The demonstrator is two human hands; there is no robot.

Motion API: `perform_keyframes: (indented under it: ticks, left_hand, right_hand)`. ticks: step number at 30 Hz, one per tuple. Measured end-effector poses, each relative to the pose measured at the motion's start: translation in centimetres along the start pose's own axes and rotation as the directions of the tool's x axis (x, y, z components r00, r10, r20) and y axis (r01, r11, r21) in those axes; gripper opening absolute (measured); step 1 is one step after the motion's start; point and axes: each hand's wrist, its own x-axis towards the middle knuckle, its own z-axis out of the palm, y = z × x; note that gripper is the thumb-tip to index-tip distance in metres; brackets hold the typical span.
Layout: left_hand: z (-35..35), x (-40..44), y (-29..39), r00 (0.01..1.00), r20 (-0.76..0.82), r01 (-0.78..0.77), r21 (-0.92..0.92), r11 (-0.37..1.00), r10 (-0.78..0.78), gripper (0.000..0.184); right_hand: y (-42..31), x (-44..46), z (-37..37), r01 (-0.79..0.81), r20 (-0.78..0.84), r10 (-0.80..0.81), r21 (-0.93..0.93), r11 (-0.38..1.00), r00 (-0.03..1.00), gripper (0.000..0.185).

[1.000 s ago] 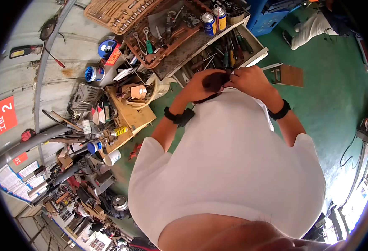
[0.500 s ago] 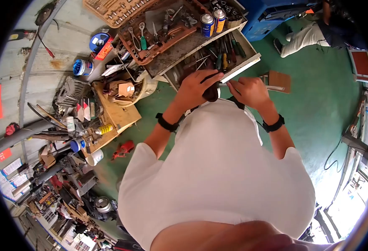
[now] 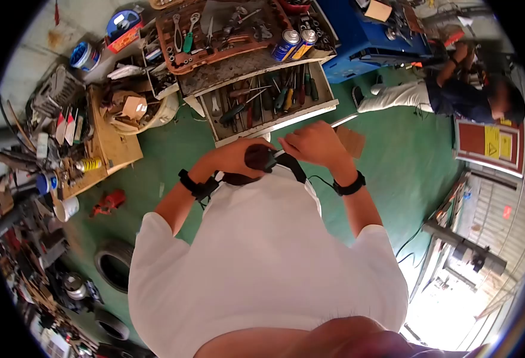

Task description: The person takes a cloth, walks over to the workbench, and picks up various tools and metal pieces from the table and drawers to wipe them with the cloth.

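In front of my chest I hold a long tool with a dark brown handle (image 3: 259, 158) and a straight metal shaft (image 3: 344, 120). My left hand (image 3: 231, 160) is closed around the handle. My right hand (image 3: 315, 144) is closed on the shaft, which emerges past it to the upper right. The tool's exact kind cannot be made out. Just beyond my hands is a pulled-out drawer (image 3: 268, 126) holding several screwdrivers (image 3: 288, 98) and other hand tools. Above it, a brown socket tray (image 3: 199, 52) carries a green-handled ratchet (image 3: 191, 33), beside two spray cans (image 3: 286, 45).
A wooden bench (image 3: 119, 156) with a bin of scraps (image 3: 161, 116) stands at the left. A red tool (image 3: 108, 201) and a tire (image 3: 112, 265) lie on the green floor (image 3: 388, 155). A blue cabinet (image 3: 358, 51) and another person (image 3: 447, 95) are at the upper right.
My view has swung to the right and more of the drawer's contents show. The tool's shaft has gone from nearly level to slanting up rightward; both hands still hold it.
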Motion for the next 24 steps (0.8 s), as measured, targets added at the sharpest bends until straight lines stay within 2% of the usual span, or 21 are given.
perform_keyframes:
  ticks: [2,3,4,5,6,7,8,9,11,12,13,15,17,19,20,21,23,24]
  left_hand:
    - [1.1,-1.5,-0.6,0.988,-0.151,0.015,-0.092,0.996,-0.029,0.057]
    - [1.6,-2.0,-1.1,0.984,-0.174,0.02,-0.098,0.995,-0.037,0.057]
    - [2.0,-2.5,-1.8,0.955,-0.294,-0.013,-0.139,0.99,-0.029,0.062]
    - [2.5,-3.0,-2.5,0.91,-0.413,-0.049,-0.173,0.984,-0.027,0.066]
    - [2.9,-3.5,-3.2,0.896,-0.442,-0.044,-0.17,0.984,-0.037,0.066]
    - [3.3,-3.7,-3.8,0.811,-0.585,-0.13,-0.18,0.975,0.0,0.066]
    - [3.7,-3.9,-4.4,0.708,-0.706,-0.215,-0.172,0.961,0.033,0.066]
    - [4.1,-3.8,-4.8,0.697,-0.716,-0.207,-0.16,0.965,0.031,0.066]
    - [4.7,-3.6,-5.3,0.486,-0.863,-0.272,-0.299,0.915,-0.138,0.063]
    - [5.3,-3.2,-4.9,0.41,-0.88,-0.386,-0.407,0.828,-0.241,0.056]
    - [5.8,-2.6,-4.0,0.394,-0.885,-0.374,-0.402,0.836,-0.25,0.056]
    - [6.2,-0.5,-2.0,0.211,-0.913,-0.557,-0.405,0.724,-0.348,0.056]
    - [7.3,1.9,-0.4,0.205,-0.913,-0.569,-0.404,0.716,-0.353,0.058]
    - [8.5,4.7,0.8,0.172,-0.931,-0.647,-0.353,0.676,-0.322,0.059]
    - [8.9,5.9,0.9,0.172,-0.934,-0.667,-0.345,0.66,-0.315,0.059]
    - [9.0,6.7,1.3,0.163,-0.936,-0.659,-0.339,0.672,-0.312,0.059]
    - [9.4,8.1,2.2,0.245,-0.954,-0.557,-0.284,0.781,-0.172,0.056]
    - [9.8,8.8,2.7,0.247,-0.967,-0.469,-0.182,0.864,-0.069,0.05]
  right_hand:
    - [0.3,1.5,1.5,0.028,0.035,-0.028,0.005,1.0,0.999,0.035]
    - [0.3,2.2,2.2,0.039,0.05,-0.039,0.004,0.999,0.998,0.035]
    - [-0.7,3.5,1.4,0.015,0.182,-0.018,0.018,1.0,0.983,0.024]
    - [-1.6,4.4,1.3,0.047,0.18,-0.052,0.031,0.998,0.982,0.024]
    - [-2.6,5.1,1.3,0.171,0.033,-0.171,0.016,0.985,0.985,0.026]
    - [-3.3,5.4,1.4,0.284,-0.116,-0.283,-0.015,0.959,0.952,0.036]
    - [-3.7,5.1,2.1,0.325,-0.025,-0.324,0.082,0.942,0.946,0.054]
    - [-3.9,4.4,3.1,0.34,-0.038,-0.338,0.087,0.936,0.94,0.054]
    - [-4.0,3.4,4.8,0.291,-0.069,-0.283,0.159,0.943,0.957,0.056]
    - [-3.6,3.2,4.7,0.266,-0.043,-0.262,0.21,0.941,0.964,0.065]
    - [-3.1,2.7,4.9,0.278,-0.054,-0.273,0.228,0.933,0.96,0.065]
    - [-1.9,2.0,5.5,0.042,0.082,-0.108,0.574,0.818,0.991,0.074]
    - [-0.8,1.7,4.7,0.048,0.04,-0.094,0.627,0.777,0.995,0.081]
    - [0.9,1.0,4.4,-0.071,0.13,-0.045,0.766,0.638,0.99,0.084]
    - [1.7,0.6,4.5,0.029,0.004,-0.05,0.775,0.631,0.999,0.085]
    - [2.8,0.2,4.3,0.039,-0.006,-0.054,0.783,0.621,0.999,0.085]
    - [5.1,-0.9,3.7,-0.071,0.105,-0.025,0.811,0.581,0.994,0.088]
    - [6.2,-1.3,3.2,-0.019,0.051,-0.043,0.829,0.558,0.998,0.091]
